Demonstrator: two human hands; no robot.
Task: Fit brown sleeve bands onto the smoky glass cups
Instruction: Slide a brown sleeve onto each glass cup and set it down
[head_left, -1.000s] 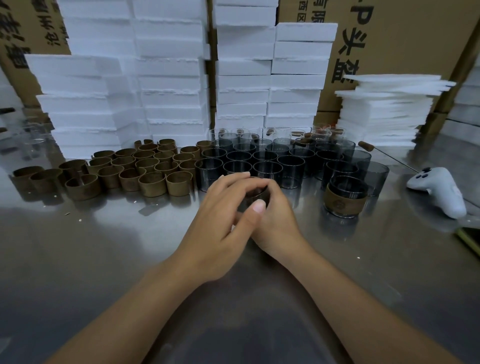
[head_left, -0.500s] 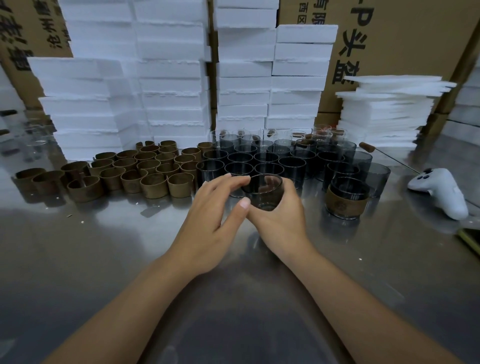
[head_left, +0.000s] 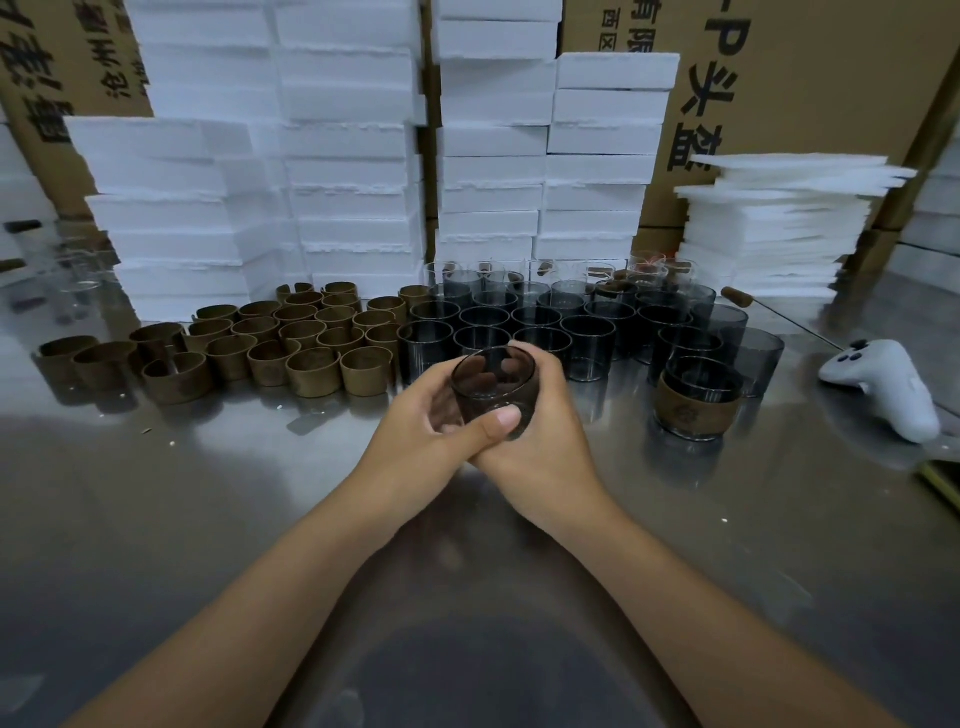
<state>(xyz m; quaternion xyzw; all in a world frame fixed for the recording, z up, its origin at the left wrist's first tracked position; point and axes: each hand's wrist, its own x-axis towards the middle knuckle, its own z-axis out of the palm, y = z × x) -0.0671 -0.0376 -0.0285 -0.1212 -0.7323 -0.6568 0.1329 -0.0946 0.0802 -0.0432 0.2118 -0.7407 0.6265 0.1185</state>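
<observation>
I see both hands meeting over the middle of the shiny steel bench (head_left: 218, 519), and between them sits one smoky grey glass cup (head_left: 492, 391), tilted so its mouth faces me. My left hand (head_left: 415, 431) grasps it from the left side, thumb pressed across the cup's near lower wall, other fingers behind the glass and visible through it. My right hand (head_left: 545, 447) grasps it from the right and underneath, fingertips curling over the far rim. The cup in hand looks bare; I cannot make out a band on it.

Just beyond the hands, toward the bench's far edge, stands the block of bare smoky glass cups (head_left: 587, 322), packed rim to rim in about five rows; I count roughly thirty, the back ones too crowded to tell exactly. Left of them lies the cluster of brown curled sleeve bands (head_left: 311, 332), also roughly thirty, touching one another and reaching toward the left edge. One finished cup wearing a brown band (head_left: 696, 397) stands alone to the right of the hands, near the block. A white game-style controller (head_left: 883, 384) rests by the right edge.

White foam blocks (head_left: 343, 156) are stacked along the far edge, against cardboard cartons (head_left: 810, 78). The near half of the bench holds only my forearms.
</observation>
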